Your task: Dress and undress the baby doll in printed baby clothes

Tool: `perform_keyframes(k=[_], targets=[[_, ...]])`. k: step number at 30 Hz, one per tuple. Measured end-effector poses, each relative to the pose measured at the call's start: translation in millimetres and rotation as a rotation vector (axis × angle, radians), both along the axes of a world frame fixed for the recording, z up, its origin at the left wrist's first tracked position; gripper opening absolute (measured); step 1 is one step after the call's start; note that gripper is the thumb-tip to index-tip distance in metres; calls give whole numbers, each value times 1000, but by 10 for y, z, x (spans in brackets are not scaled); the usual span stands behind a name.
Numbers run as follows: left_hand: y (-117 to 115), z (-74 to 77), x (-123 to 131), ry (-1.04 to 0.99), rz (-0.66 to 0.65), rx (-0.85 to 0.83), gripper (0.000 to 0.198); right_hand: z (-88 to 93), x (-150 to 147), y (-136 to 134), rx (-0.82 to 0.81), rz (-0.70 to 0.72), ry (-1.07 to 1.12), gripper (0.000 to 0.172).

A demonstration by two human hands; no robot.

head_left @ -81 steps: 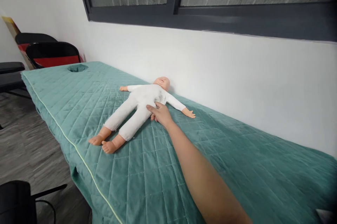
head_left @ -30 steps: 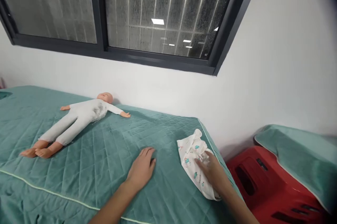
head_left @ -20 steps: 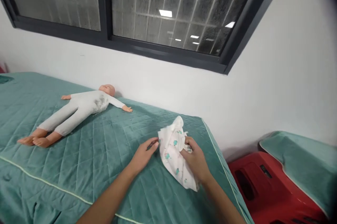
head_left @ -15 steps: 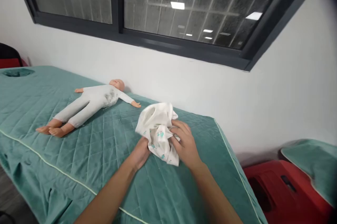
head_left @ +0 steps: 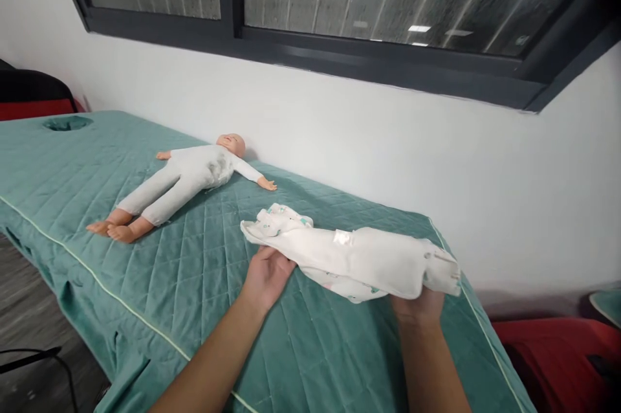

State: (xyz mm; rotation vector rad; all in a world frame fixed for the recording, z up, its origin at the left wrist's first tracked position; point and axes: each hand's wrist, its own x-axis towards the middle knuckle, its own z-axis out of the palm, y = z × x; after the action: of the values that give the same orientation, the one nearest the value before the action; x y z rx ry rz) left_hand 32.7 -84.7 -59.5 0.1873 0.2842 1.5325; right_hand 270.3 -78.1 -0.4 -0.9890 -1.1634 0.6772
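Observation:
A white baby garment (head_left: 339,261) with small green prints, a tag and snap buttons stretches sideways in the air over the green quilted cover (head_left: 233,316). My left hand (head_left: 269,274) grips its left part from below, fingers partly behind the fabric. Toward the right end, my right hand (head_left: 420,303) holds it from underneath, and the cloth hides most of those fingers. A baby doll (head_left: 194,173) in a whitish cloth suit lies on its back beyond my left hand, arms spread and feet bare.
Along the back of the bed runs a white wall (head_left: 363,134) with a dark-framed window (head_left: 310,54). A red case or chair (head_left: 557,361) stands off the bed's right end. The cover has a round hole (head_left: 68,123) at far left. A black cable (head_left: 48,355) is at lower left.
The bunched garment has been spread out sideways between my hands. My right hand has moved right and under the fabric. The camera view has shifted, too.

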Motion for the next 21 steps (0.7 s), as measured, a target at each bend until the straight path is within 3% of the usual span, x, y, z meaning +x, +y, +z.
perform_keyframes(k=[3, 5, 7, 10, 13, 16, 18, 21], targets=[[-10, 5, -37, -82, 41, -49, 51, 45, 38, -88, -70, 282, 258, 40], [-31, 31, -58, -120, 66, -73, 48, 13, -21, -139, -234, 503, 139, 43], [-55, 69, -71, -130, 75, -90, 45, -54, -141, -157, -370, 578, -95, 38], [-82, 124, -65, -94, 45, -121, 42, -186, -388, -122, -323, 461, -332, 26], [-92, 151, -38, -54, -11, -125, 42, -310, -621, -82, -158, 384, -549, 38], [-83, 139, -18, -38, -79, -136, 41, -388, -729, -73, -52, 337, -707, 28], [-61, 114, -17, -26, -111, -158, 40, -407, -705, -67, -43, 279, -613, 17], [-13, 71, -32, -6, -103, -176, 40, -383, -537, -48, -99, 146, -256, 13]])
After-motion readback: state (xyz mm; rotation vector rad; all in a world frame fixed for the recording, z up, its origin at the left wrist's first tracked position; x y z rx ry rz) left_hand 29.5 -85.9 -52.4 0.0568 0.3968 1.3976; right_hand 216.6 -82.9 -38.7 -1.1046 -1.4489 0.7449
